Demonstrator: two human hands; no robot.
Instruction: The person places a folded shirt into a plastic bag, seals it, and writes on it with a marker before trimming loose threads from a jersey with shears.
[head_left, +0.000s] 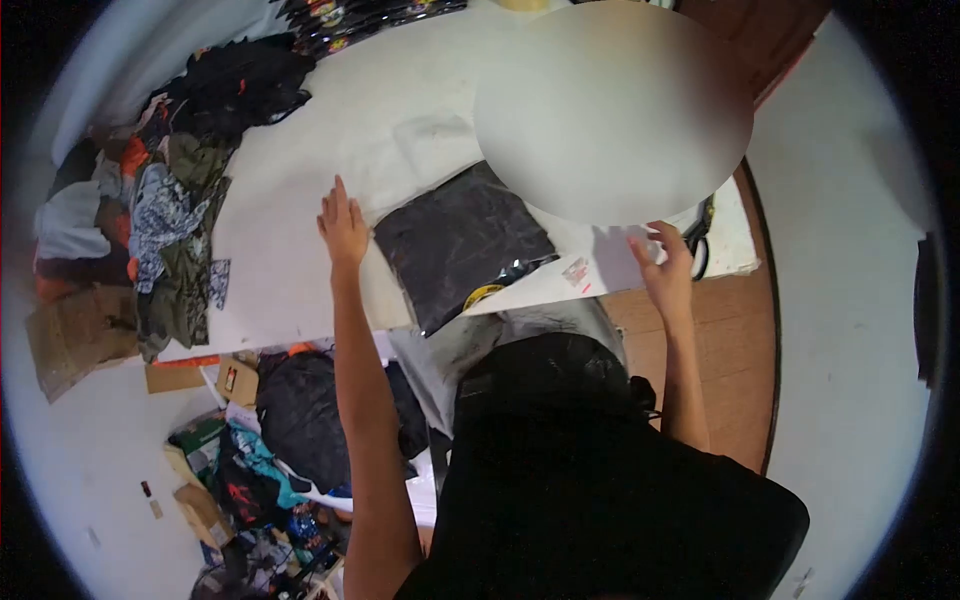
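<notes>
A dark folded garment in a clear plastic bag [460,240] lies flat on the white table, with a round yellow mark at its near corner. Just beyond its left edge is my left hand [343,225], fingers stretched out and holding nothing. My right hand [667,268] is over the table's front edge, right of the garment, its fingers curved and apart with nothing visible in them. Close to that hand are black-handled scissors [699,250], partly hidden. A small printed label [576,271] lies between the garment and my right hand.
Piled clothes [175,220] cover the table's [280,190] left end, with a dark heap [245,85] behind. Stacked packaged items [370,20] line the far edge. Under the table are more clothes [305,420] and cardboard boxes [237,380]. A blurred oval hides the table's far right.
</notes>
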